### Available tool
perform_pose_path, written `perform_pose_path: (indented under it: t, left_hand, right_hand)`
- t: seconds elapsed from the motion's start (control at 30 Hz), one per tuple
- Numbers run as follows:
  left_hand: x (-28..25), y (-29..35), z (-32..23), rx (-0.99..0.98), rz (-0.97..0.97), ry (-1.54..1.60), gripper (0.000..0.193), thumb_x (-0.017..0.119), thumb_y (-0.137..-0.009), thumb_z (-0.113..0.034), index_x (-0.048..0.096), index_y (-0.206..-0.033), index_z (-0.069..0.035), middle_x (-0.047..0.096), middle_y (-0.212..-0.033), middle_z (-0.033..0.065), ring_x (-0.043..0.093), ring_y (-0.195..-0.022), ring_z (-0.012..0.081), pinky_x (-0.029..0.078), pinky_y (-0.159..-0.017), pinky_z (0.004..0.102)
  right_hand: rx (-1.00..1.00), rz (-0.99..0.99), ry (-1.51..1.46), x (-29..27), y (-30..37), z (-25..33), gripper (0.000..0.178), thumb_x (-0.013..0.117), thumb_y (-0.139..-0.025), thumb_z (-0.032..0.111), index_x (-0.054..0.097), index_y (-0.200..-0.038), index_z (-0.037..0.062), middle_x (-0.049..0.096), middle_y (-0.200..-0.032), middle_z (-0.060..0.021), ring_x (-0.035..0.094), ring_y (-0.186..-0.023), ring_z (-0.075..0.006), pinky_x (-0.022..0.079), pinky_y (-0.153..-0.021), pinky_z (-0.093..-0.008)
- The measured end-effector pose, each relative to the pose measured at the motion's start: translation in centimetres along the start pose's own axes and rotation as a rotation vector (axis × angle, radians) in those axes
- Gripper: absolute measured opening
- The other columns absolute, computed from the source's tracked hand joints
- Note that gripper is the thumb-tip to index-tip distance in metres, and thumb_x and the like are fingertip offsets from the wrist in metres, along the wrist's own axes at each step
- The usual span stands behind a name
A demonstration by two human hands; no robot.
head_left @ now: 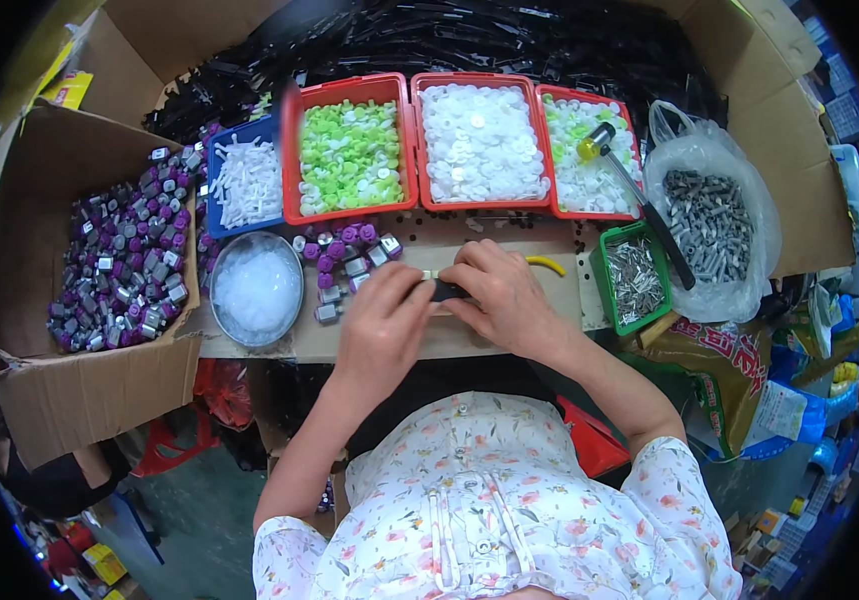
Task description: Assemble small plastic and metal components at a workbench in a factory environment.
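Holding one black piece (448, 291): two hands (381, 318) (509, 297)

- Your blouse (559, 520): matt cloth.
- Your black piece (448, 291): smooth-looking.
- Before you, red trays (349, 214): glossy plastic.
- Your round bowl (251, 340): shiny metal.
- Your large carton (99, 388): matt cardboard.

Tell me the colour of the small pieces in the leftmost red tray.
The pieces are mostly lime green, some whitish; the head view shows them best.
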State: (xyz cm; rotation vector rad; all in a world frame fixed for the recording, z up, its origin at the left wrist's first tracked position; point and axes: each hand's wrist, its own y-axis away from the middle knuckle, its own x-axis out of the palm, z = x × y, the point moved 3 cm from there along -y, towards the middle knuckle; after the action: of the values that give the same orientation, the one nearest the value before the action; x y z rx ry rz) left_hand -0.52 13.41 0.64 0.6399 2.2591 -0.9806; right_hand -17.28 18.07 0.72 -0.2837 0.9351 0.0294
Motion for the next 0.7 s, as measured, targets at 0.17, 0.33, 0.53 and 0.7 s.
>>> perform_pose_path:
  t: [0.17, 0.33, 0.53, 0.7]
  left_hand:
    - [1.9, 0.5, -0.1, 0.171, 0.037, -0.053, 0.030, 0.073, -0.078, 0.000, 0.065, -0.106, 0.008, 0.062, -0.110, 0.0178, 0.061, -0.104, 0.0353, 0.051, -0.085, 0.0443]
    - [2.2, 0.6, 0.3, 0.237, 0.003, -0.088, 0.029, 0.074, -0.077, 0.002, 0.066, -0.104, 0.009, 0.063, -0.109, 0.0181, 0.063, -0.099, 0.0331, 0.052, -0.082, 0.0426]
    - [2.5, 0.8, 0.5, 0.248, -0.044, -0.068, 0.030, 0.075, -0.075, 0.005, 0.067, -0.104, 0.007, 0.063, -0.106, 0.0174, 0.065, -0.093, 0.0341, 0.055, -0.077, 0.0417]
    - [2.5, 0.7, 0.6, 0.260, -0.044, -0.071, 0.029, 0.074, -0.076, 0.003, 0.067, -0.103, 0.007, 0.064, -0.106, 0.0173, 0.065, -0.095, 0.0336, 0.054, -0.079, 0.0414]
  right_hand:
    - [0.015, -0.055, -0.045, -1.6, 0.8, -0.9, 0.037, 0.077, -0.074, 0.012, 0.066, -0.108, 0.0026, 0.060, -0.101, -0.0123, 0.060, -0.096, -0.0311, 0.047, -0.081, -0.0420]
    - [0.201, -0.418, 0.315, -10.4, 3.0, -5.7, 0.028, 0.069, -0.082, 0.004, 0.063, -0.109, -0.0018, 0.062, -0.106, -0.0189, 0.063, -0.096, -0.0369, 0.051, -0.082, -0.0412]
    - [0.423, -0.339, 0.641, -13.5, 7.0, -10.9, 0.023, 0.066, -0.086, 0.008, 0.062, -0.107, -0.0002, 0.063, -0.096, -0.0181, 0.062, -0.087, -0.0383, 0.049, -0.076, -0.0451]
    - [0.361, -0.408, 0.586, -13.9, 6.7, -9.8, 0.022, 0.062, -0.088, 0.005, 0.061, -0.109, -0.0007, 0.062, -0.094, -0.0177, 0.063, -0.083, -0.0362, 0.049, -0.073, -0.0431]
